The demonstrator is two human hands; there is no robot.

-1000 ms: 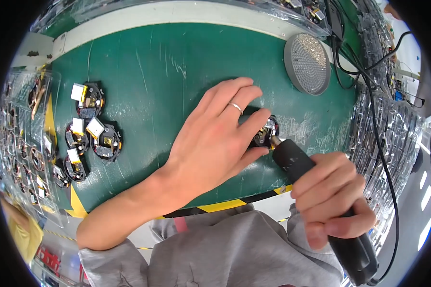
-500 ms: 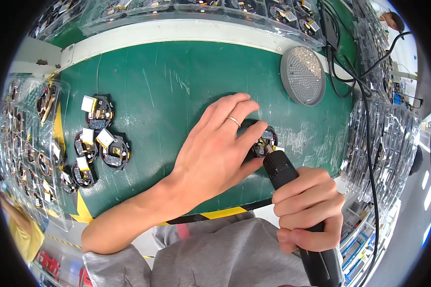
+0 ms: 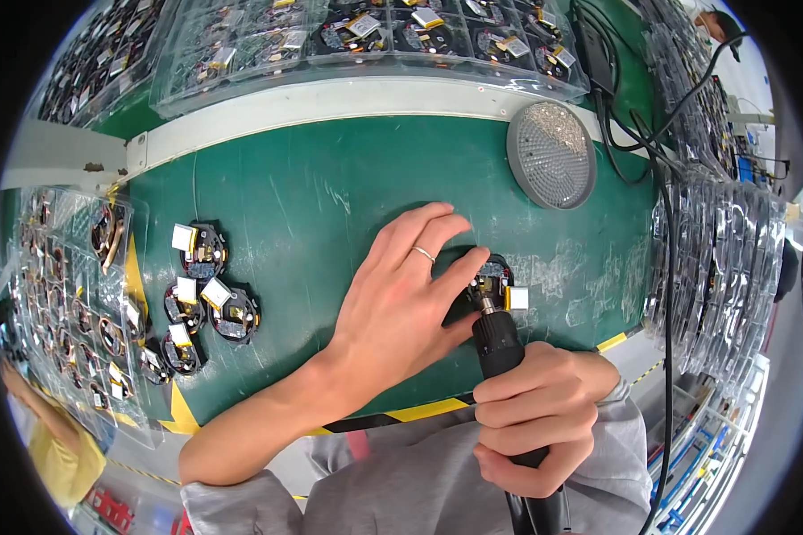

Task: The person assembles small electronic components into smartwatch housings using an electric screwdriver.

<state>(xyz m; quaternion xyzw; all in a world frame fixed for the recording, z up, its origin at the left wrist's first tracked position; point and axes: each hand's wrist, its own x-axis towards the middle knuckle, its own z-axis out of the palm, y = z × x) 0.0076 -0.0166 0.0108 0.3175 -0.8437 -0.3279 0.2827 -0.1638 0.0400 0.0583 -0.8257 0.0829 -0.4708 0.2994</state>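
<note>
My right hand (image 3: 540, 415) is wrapped round a black electric screwdriver (image 3: 497, 346), its cable trailing at the lower edge. The bit points away from me and meets the left part of a round black circuit-board assembly (image 3: 500, 269) on the green bench. A flat silver-white battery (image 3: 517, 298) with a yellow edge sticks out at that assembly's right. My left hand (image 3: 393, 294), with a ring on one finger, grips the assembly's left side between thumb and index finger. The other fingers arch over the bench. The spot under the bit is too small to make out.
Several similar assemblies (image 3: 235, 312) lie at the left, beside a clear tray (image 3: 62, 294) of parts. A round grey dish (image 3: 531, 165) of small screws stands at the back right. More filled trays (image 3: 357, 67) line the back; stacked clear trays (image 3: 718, 276) and a black cable (image 3: 668, 294) are right.
The whole view has shifted, showing more of the back trays. My right hand and the screwdriver have moved left and stand more upright in the picture. More of the assembly shows.
</note>
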